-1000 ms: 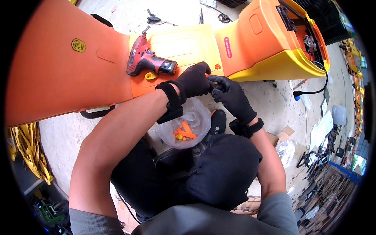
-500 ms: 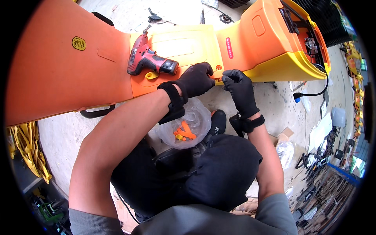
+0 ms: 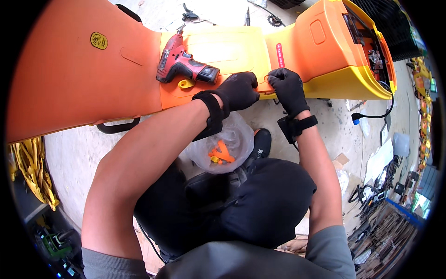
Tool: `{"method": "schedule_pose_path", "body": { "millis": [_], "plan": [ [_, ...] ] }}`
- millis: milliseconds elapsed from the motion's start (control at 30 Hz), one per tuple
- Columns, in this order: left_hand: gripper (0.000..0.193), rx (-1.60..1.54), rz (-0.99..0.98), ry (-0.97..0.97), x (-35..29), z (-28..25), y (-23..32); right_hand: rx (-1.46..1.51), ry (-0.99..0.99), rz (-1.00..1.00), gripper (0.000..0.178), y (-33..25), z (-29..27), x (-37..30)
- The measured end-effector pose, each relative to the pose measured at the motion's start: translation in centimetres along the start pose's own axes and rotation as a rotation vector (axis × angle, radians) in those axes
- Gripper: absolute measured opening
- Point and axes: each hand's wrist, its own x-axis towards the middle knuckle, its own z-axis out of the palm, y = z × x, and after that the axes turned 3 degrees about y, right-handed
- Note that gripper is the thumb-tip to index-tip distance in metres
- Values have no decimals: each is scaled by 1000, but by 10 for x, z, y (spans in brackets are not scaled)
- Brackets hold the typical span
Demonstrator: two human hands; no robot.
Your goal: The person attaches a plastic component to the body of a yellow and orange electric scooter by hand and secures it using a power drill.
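Note:
Both my hands, in black gloves, work at the near edge of a large orange and yellow plastic body (image 3: 227, 42). My left hand (image 3: 239, 90) is closed in a fist-like grip against that edge; what it holds, if anything, is hidden. Just to its right, my right hand (image 3: 287, 90) pinches with thumb and forefinger beside a small orange recess; I cannot make out what is between the fingertips. A red and black cordless screwdriver (image 3: 179, 63) lies on the panel left of my hands. Next to it sits a small yellow round part (image 3: 186, 84).
Below my hands stands a tub lined with clear plastic (image 3: 197, 156), holding orange and yellow pieces (image 3: 225, 151). A black cable with a blue-tipped plug (image 3: 357, 119) hangs from the body's right end. Black handles (image 3: 116, 127) stick out at left. Loose parts litter the floor around.
My right hand has moved up and inward from the edge, over the recess. My left hand stays by the edge. The whole view has shifted slightly.

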Motion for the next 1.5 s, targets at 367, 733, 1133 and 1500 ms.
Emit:
{"method": "schedule_pose_path", "body": {
  "millis": [367,733,1133,1500],
  "plan": [
    [26,-16,-30,-33,-1,-2,2,-49,-110,55,15,-3,-5,9],
    [29,44,9,-48,-3,-7,2,-29,-22,43,14,0,1,4],
    [31,110,45,-56,-8,-11,-1,527,-294,541,30,17,0,0],
    [30,103,19,-81,-12,-18,0,687,-329,548,23,25,3,-4]
  ]
}}
